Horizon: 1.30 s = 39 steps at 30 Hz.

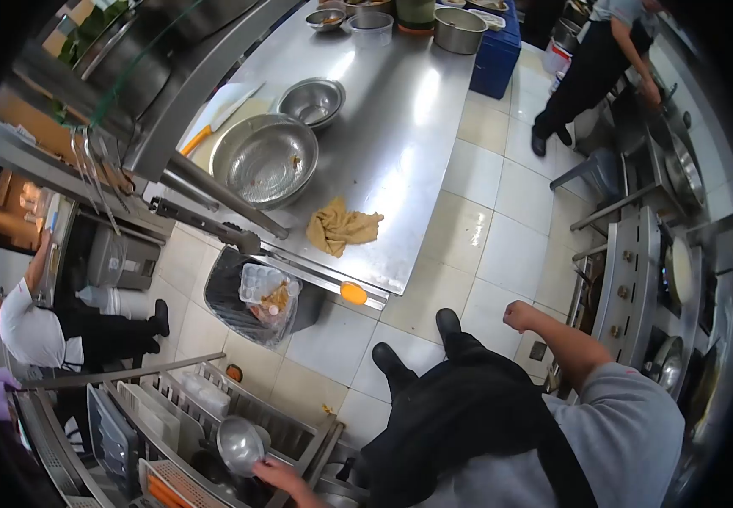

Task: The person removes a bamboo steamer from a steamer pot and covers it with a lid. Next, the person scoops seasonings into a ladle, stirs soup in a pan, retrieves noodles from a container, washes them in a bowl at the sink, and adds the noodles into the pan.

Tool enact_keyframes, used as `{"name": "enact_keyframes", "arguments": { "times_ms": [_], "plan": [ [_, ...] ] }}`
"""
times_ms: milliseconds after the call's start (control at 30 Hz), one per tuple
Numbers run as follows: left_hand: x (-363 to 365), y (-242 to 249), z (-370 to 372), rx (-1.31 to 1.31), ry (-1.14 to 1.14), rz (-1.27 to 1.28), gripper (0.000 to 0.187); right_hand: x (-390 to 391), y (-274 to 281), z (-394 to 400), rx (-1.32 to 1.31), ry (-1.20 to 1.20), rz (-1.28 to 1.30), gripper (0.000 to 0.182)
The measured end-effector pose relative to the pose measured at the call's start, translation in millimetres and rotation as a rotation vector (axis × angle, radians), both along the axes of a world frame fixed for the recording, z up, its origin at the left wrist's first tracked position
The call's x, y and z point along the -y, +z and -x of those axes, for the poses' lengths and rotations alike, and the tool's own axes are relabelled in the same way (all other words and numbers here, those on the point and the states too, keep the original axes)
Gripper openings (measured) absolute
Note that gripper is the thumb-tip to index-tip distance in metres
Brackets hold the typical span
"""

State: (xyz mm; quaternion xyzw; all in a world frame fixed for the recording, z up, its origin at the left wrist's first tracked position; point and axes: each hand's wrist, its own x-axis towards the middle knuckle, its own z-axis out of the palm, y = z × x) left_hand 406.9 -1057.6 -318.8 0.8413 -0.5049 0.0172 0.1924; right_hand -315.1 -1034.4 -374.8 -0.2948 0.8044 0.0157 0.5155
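Note:
At the lower left, my left hand (275, 472) grips the near edge of a round metal bowl (238, 444), closed on its rim. The bowl overlaps the slatted metal rack (294, 430) in this view, close to white plastic containers (206, 394) lined up there. My right hand (517, 316) hangs over the tiled floor on the other side of my body, curled into a fist with nothing showing in it. The stove front (622, 292) lies to the right of that forearm.
A steel table (383, 144) ahead bears a perforated metal bowl (265, 161), a smaller bowl (311, 102), an orange-handled knife (214, 127) and a yellow cloth (341, 227). A lined bin (223, 288) stands beside it. One person (36, 326) is left, another (595, 68) far right.

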Motion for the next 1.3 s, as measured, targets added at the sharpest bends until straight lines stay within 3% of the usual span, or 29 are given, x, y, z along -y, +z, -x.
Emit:
{"name": "enact_keyframes", "arguments": {
  "times_ms": [167, 200, 300, 400, 467, 600, 633, 733, 833, 900, 1000, 1100, 1133, 1200, 1233, 1300],
  "plan": [
    [55.6, 109.2, 164.4, -0.215, -0.587, 0.137, 0.016, 0.3, -14.4, -41.8, 0.105, 0.062, 0.005, 0.025],
    [74.3, 129.6, 190.8, -0.207, -0.603, 0.139, 0.016, 2.3, -20.6, -47.7, 0.142, 0.107, -0.002, 0.025],
    [132.8, 182.2, 279.6, -0.23, -0.969, 0.236, 0.019, 11.3, -46.5, -58.4, 0.201, 0.183, 0.015, 0.029],
    [200.4, 202.9, 368.5, -0.165, -1.123, 0.216, 0.017, 16.1, -121.9, -48.1, 0.222, 0.328, 0.095, 0.033],
    [242.9, 196.9, 420.2, -0.149, -1.158, 0.092, 0.016, 23.1, -157.9, -33.9, 0.243, 0.437, 0.15, 0.034],
    [294.3, 157.6, 483.4, -0.102, -1.087, 0.001, 0.017, 78.5, -201.2, -6.5, 0.338, 0.435, 0.065, 0.033],
    [299.5, 153.8, 493.2, -0.071, -1.057, 0.008, 0.017, 84.4, -225.1, -0.5, 0.327, 0.336, 0.131, 0.032],
    [306.1, 152.0, 509.2, -0.013, -0.982, -0.071, 0.022, 125.4, -205.0, 20.3, 0.323, -0.2, 0.152, 0.031],
    [296.2, 160.6, 527.1, 0.103, -0.865, -0.247, 0.033, 169.6, -230.7, 26.9, 0.367, -0.241, 0.291, 0.032],
    [274.4, 178.7, 556.2, 0.485, -0.826, -0.149, 0.044, 204.7, -236.3, 30.2, 0.415, -0.341, 0.3, 0.033],
    [240.4, 174.6, 561.6, 0.43, -1.152, -0.048, 0.044, 244.5, -282.1, 8.8, 0.353, -0.555, 0.386, 0.033],
    [191.8, 130.7, 593.2, 0.033, -1.296, -0.429, 0.033, 277.5, -319.9, -17.0, 0.301, -0.73, 0.447, 0.041],
    [184.1, 108.8, 597.7, 0.02, -1.325, -0.614, 0.034, 285.8, -325.7, -25.5, 0.321, -0.733, 0.432, 0.041],
    [174.3, 52.7, 601.6, -0.078, -1.365, -0.756, 0.04, 297.6, -325.6, -26.7, 0.478, -1.092, 0.347, 0.038],
    [175.2, 27.7, 604.2, -0.098, -1.342, -0.804, 0.04, 297.0, -327.9, -22.0, 0.477, -1.101, 0.331, 0.038],
    [188.8, -34.3, 607.6, -0.178, -1.311, -0.78, 0.04, 290.0, -332.4, -9.5, 0.728, -0.996, 0.329, 0.033]
  ]
}}
